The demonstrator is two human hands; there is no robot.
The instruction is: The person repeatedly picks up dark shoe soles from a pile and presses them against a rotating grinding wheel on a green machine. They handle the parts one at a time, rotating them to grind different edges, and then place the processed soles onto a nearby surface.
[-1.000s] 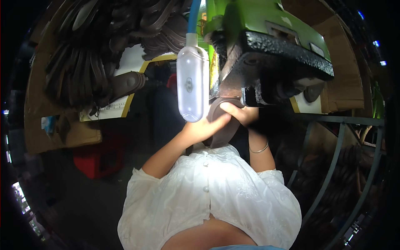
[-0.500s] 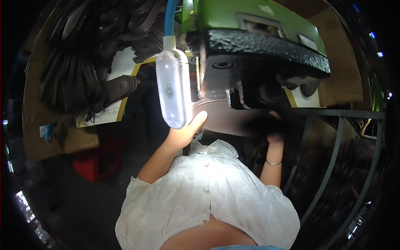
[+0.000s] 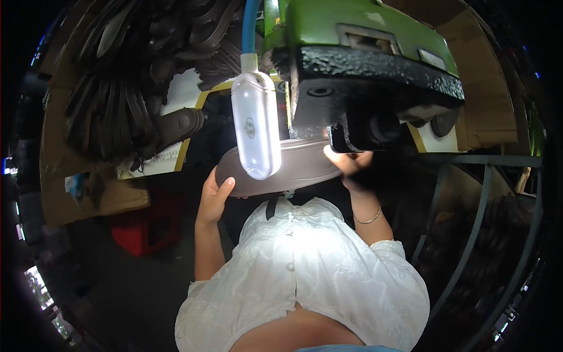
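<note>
A long greyish-brown shoe sole (image 3: 305, 165) lies across the space under the head of a green machine (image 3: 384, 26). At its left end my left hand (image 3: 217, 196) is closed on it, thumb on top and fingers underneath. My right hand (image 3: 352, 165) grips the other end beside the machine's black lower part, slightly blurred and partly shaded. A glowing white lamp (image 3: 257, 126) on a blue stem hangs in front of the sole and covers some of it. The sole's far edge sits close to the machine; whether they touch is hidden.
Piles of dark soles (image 3: 117, 105) fill a cardboard box (image 3: 58, 170) at the left. A lone sole (image 3: 179, 124) rests on the white, yellow-edged table (image 3: 170, 159). A red stool (image 3: 141, 229) stands below. Metal rack bars (image 3: 469, 229) rise at the right, under another cardboard box (image 3: 487, 111).
Both hands have moved left with the sole, which now reaches out past the lamp. Its upper face shows a smooth surface with a curved outline where a ribbed one showed before.
</note>
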